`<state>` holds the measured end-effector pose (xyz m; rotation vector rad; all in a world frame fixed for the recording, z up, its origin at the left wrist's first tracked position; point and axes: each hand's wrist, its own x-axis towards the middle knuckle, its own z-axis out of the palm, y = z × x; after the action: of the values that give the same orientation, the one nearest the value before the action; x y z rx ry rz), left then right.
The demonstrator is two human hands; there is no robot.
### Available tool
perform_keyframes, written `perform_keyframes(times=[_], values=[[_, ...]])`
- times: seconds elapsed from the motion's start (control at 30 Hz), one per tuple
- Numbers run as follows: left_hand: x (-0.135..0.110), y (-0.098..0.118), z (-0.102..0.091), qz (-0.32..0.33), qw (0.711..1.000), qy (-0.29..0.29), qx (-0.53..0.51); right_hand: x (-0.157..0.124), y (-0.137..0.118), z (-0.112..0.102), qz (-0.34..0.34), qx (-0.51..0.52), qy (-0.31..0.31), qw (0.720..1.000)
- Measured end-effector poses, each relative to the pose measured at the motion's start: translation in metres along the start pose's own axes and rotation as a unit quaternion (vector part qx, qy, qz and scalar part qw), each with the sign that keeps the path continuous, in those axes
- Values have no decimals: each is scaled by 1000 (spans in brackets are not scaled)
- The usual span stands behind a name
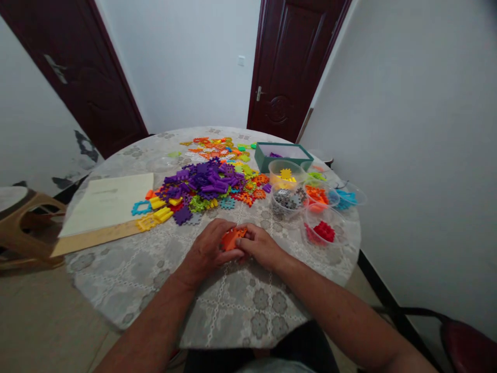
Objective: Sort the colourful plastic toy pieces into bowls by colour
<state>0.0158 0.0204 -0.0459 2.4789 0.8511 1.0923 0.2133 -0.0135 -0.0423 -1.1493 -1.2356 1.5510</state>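
Both hands meet over the near middle of the table around an orange plastic building piece. My left hand is closed on its left side, thumb below and fingers above. My right hand grips the right side, with the thumb pressed on its face. Fingers cover part of the piece, so its full outline is hidden. Just beyond the hands spreads a pile of purple interlocking pieces, mixed with green, orange, blue and yellow ones. Some yellow pieces lie to the left of the pile.
Clear tubs at the right hold red pieces, grey pieces, orange pieces and blue pieces. Behind them stands a green box. A pale sheet rests on a board at the left. A stool stands beside the table.
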Motion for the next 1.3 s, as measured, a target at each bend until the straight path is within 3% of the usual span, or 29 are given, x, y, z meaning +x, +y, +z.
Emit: perform_keyframes(times=[0.13, 0.27, 0.43, 0.53, 0.63, 0.73, 0.83, 0.93, 1.0, 1.07, 1.13, 1.2, 1.3], values=[[-1, -3, -5, -47, 998, 20, 29, -13, -17, -9, -10, -54, 37, 998], [0, -4, -8, -81, 994, 42, 53, -43, -52, -33, -108, -218, 108, 964], [2, -7, -8, -128, 990, 31, 47, -70, -95, -106, -182, -343, 252, 887], [8, -7, -11, -171, 985, 2, 28, -77, -109, -164, -181, -369, 332, 849], [21, -8, -15, -216, 975, -44, 2, -80, -113, -213, -163, -397, 373, 823], [43, -10, -16, -242, 963, -111, -33, -78, -109, -245, -150, -424, 402, 798], [65, -16, -11, -269, 945, -134, -128, -70, -102, -258, -126, -459, 417, 774], [74, -24, -2, -304, 931, -82, -184, -63, -97, -262, -88, -504, 418, 750], [71, -29, 2, -289, 944, -46, -150, -63, -97, -259, -78, -531, 428, 728], [62, -32, 4, -249, 964, -16, -89, -65, -98, -248, -103, -547, 452, 697], [53, -34, 5, -207, 978, 2, -38, -68, -100, -224, -150, -541, 462, 686], [47, -34, 6, -182, 983, 3, -14, -69, -99, -184, -186, -514, 424, 722], [45, -32, 7, -170, 986, 2, 1, -59, -91, -110, -211, -481, 278, 804]])
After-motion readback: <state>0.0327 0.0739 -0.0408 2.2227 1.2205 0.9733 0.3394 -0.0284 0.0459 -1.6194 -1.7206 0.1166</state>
